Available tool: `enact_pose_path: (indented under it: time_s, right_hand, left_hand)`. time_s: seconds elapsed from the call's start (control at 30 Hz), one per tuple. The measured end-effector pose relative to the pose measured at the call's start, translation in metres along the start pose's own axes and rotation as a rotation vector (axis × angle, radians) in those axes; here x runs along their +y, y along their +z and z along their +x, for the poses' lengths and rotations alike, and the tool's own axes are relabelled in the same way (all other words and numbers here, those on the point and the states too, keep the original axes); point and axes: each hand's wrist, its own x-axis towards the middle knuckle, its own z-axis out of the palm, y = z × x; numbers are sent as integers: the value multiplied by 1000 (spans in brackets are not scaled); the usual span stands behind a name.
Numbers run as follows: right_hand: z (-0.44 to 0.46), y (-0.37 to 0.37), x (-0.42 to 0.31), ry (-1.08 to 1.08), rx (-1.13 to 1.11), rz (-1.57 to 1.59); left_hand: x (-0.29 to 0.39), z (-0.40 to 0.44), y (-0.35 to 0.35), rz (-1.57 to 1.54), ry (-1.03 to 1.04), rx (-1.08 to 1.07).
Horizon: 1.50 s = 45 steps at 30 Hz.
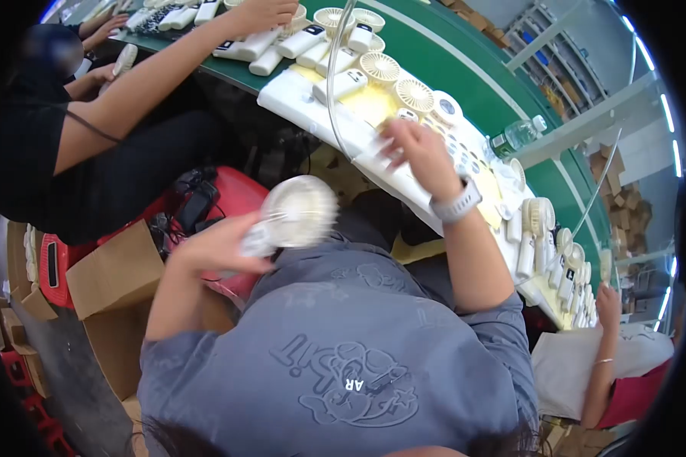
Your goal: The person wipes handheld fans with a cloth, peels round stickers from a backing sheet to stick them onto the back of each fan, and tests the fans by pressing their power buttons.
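My left hand (219,242) is closed around the handle of a white handheld fan (300,212), held over my lap with its round head pointing right. The fan is blurred by motion. Above the near edge of the workbench, my right hand (425,156) has loosely bent, slightly spread fingers, smeared by motion, and I see nothing in them. Beside it on the white foam padding (373,156) are small round parts (459,145) and a fan head (415,95). A pale watch (457,201) circles my right wrist.
More handheld fans (301,39) lie along the green workbench (465,65), others (541,228) stand at right. A plastic bottle (517,137) lies beyond the padding. A clear tube (331,84) hangs over the bench. An open carton (118,274) is at left. Co-workers sit on both sides.
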Motion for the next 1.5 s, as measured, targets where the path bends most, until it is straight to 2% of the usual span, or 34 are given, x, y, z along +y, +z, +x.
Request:
enact_pose_path:
  time_s: [0.07,0.1,0.13,0.17,0.2,0.23,0.27,0.3,0.4,0.43,0.53,0.57,0.67,0.73,0.77,0.8,0.83,0.87,0.9,0.93,0.97,1.0,1.03,1.07,1.1,1.13,1.2,1.27,1.33,1.4,1.43,1.5]
  right_hand:
    - [50,-33,36,-442,400,-932]
    - [60,-42,44,-392,300,-1009]
    - [67,-48,51,-341,198,-1085]
    - [72,-49,54,-289,90,-1163]
    - [73,-46,52,-308,70,-1227]
    - [72,-42,48,-324,50,-1291]
    - [70,-39,48,-336,31,-1353]
    - [75,-38,57,-372,44,-1387]
    - [72,-32,52,-337,97,-1427]
    - [70,-30,47,-340,99,-1423]
    - [73,-37,51,-547,-15,-1474]
    - [71,-34,49,-540,-19,-1455]
    - [71,-42,50,-608,-14,-1447]
    - [68,-50,49,-656,114,-1333]
    - [66,-53,49,-674,175,-1274]
    - [65,-57,49,-723,245,-1209]
    - [65,-60,49,-770,311,-1142]
    - [64,-63,48,-818,371,-1075]
    - [62,-64,45,-863,429,-1019]
    - [60,-64,43,-879,487,-990]
    - [55,-63,42,-893,551,-959]
    - [49,-62,40,-904,618,-926]
    - [42,-62,37,-938,653,-939]
    - [32,-61,37,-941,652,-928]
    - [21,-61,35,-944,652,-921]
    - [11,-64,31,-955,655,-921]
    - [-9,-71,28,-922,640,-919]
    - [-26,-84,30,-887,631,-924]
    - [-42,-95,35,-824,647,-930]
    - [-51,-100,42,-790,656,-900]
    - [-52,-101,44,-784,647,-889]
    - [-54,-96,45,-747,609,-985]
  left_hand:
    - [-73,-92,-29,-397,-236,19]
    - [-94,-153,-19,-644,-324,318]
    - [-161,-224,-7,-838,-219,516]
    - [-167,-271,18,-924,-314,833]
    - [-230,-340,41,-1163,-429,1022]
    - [-225,-359,73,-1329,-602,1316]
    - [-280,-407,110,-1185,-534,1193]
    - [-299,-415,140,-1196,-641,1222]
    - [-342,-345,172,-1138,-951,1193]
    - [-354,-311,171,-1079,-1014,1144]
    - [-382,-225,148,-772,-1127,942]
    - [-389,-211,141,-628,-1162,863]
    - [-407,-203,124,-169,-1239,582]
    - [-406,-225,101,96,-1253,375]
    - [-396,-239,77,173,-1243,282]
    - [-379,-251,46,107,-1237,233]
    - [-316,-250,-1,-486,-1256,278]
    - [-166,-199,-19,-119,-1117,325]
    - [-83,-170,-29,-118,-771,446]
    - [-28,-140,-40,-195,-233,444]
    - [27,-106,-39,-283,123,322]
    - [65,-61,-27,-425,521,85]
    - [84,-14,-24,-402,706,-188]
    - [120,18,-8,-378,557,-179]
    - [132,66,-2,-21,565,-66]
    - [144,110,7,378,523,196]
    - [101,222,-15,942,601,750]
    - [92,259,-33,1054,-2,770]
    - [64,267,-34,1105,-28,915]
    - [64,264,-29,1062,-67,893]
    - [64,261,-26,1041,-101,871]
    - [73,252,-29,734,-34,657]
